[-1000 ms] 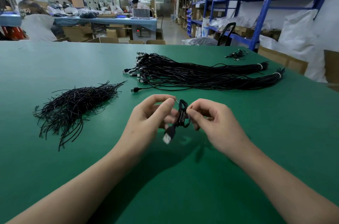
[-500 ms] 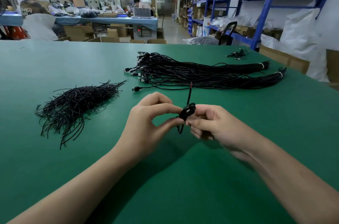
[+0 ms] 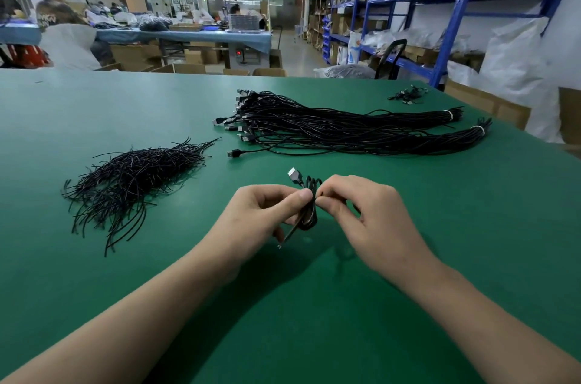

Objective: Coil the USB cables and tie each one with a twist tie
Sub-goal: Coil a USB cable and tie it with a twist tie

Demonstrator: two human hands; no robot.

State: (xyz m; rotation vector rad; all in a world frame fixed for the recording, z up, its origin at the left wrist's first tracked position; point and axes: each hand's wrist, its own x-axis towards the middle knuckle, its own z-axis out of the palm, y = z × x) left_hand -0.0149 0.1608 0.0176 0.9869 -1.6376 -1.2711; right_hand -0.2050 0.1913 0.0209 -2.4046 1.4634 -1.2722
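Left hand and right hand pinch the coiled black USB cable above the green table; a slackened pinch before it is tied would likely let the loops spring open.

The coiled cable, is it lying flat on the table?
No, the left hand and right hand pinch the coiled cable, holding it up.

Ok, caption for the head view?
Left hand and right hand pinch a coiled USB cable over a green table; twist ties and uncoiled cables beyond.
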